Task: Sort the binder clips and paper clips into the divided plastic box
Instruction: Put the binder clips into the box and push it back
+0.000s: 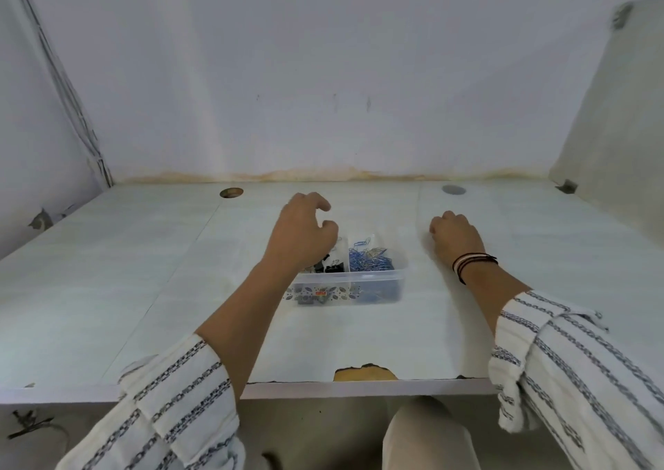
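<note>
A clear divided plastic box point(363, 278) stands on the white desk in front of me. Its right compartment holds several blue and silver paper clips point(372, 259). Black binder clips point(332, 266) lie in the left compartment, partly hidden by my wrist. My left hand point(303, 234) hovers over the left compartment with curled, spread fingers and nothing visible in it. My right hand point(456, 238) rests on the desk to the right of the box, fingers curled under; I see nothing in its grip.
The white desk point(143, 272) runs to a wall at the back. Two cable holes point(231, 192) point(453, 189) sit near the far edge. The front edge has a chipped patch point(364, 373). A frosted panel point(611, 128) stands at the right.
</note>
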Action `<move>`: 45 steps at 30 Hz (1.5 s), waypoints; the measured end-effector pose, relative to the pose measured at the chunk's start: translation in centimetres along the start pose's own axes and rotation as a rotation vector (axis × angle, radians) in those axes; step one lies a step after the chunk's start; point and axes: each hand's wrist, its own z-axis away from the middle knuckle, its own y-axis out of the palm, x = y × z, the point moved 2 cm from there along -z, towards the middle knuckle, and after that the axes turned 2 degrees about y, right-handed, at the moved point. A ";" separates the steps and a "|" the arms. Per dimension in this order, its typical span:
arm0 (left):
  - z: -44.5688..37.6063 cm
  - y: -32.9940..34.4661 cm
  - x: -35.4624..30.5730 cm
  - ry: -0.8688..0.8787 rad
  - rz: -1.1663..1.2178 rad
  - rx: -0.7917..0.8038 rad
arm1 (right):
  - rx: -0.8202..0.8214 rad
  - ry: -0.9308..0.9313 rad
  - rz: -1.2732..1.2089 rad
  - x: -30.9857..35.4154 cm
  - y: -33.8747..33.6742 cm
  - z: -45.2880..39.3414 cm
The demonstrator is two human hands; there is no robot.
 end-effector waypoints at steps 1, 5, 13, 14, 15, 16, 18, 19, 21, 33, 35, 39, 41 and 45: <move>0.0 0.3 -0.1 -0.036 0.067 0.010 | -0.017 -0.066 0.028 0.3 -0.2 0.0; -0.8 0.4 0.1 -0.270 0.477 -0.006 | -0.112 -0.182 -0.066 1.2 -2.4 0.7; -3.5 -3.9 1.8 -0.595 1.160 0.031 | -0.458 -0.658 -0.247 3.8 -10.1 5.4; -3.8 -4.8 2.7 -0.623 1.247 0.004 | -0.449 -0.712 -0.234 4.1 -10.4 6.0; -3.9 -5.6 3.7 -0.642 1.316 -0.030 | -0.430 -0.739 -0.230 4.2 -10.3 6.6; -3.8 -6.0 4.5 -0.652 1.356 -0.072 | -0.408 -0.741 -0.242 4.3 -10.1 7.0; -3.1 -6.3 5.4 -0.656 1.283 -0.175 | -0.330 -0.683 -0.343 4.4 -9.1 7.5; -2.4 -6.2 5.6 -0.662 1.211 -0.202 | -0.270 -0.617 -0.449 4.4 -8.6 7.6; -0.9 -5.9 6.4 -0.659 1.105 -0.217 | -0.150 -0.372 -0.724 4.5 -8.1 7.6; 5.1 -8.3 8.7 -0.465 0.064 -0.073 | 0.104 0.108 -0.778 7.1 -8.1 6.8; 5.2 -8.2 9.3 -0.459 0.076 0.034 | 0.105 0.106 -0.763 7.2 -7.8 7.1; 4.1 -8.0 10.3 -0.512 0.066 0.101 | 0.140 0.087 -0.697 7.6 -7.5 6.9; 2.6 -7.6 10.1 -0.465 0.042 0.131 | 0.195 0.093 -0.669 8.4 -7.8 6.2; 0.6 -6.2 9.5 -0.383 -0.122 0.248 | 0.314 0.095 -0.587 10.3 -7.5 4.8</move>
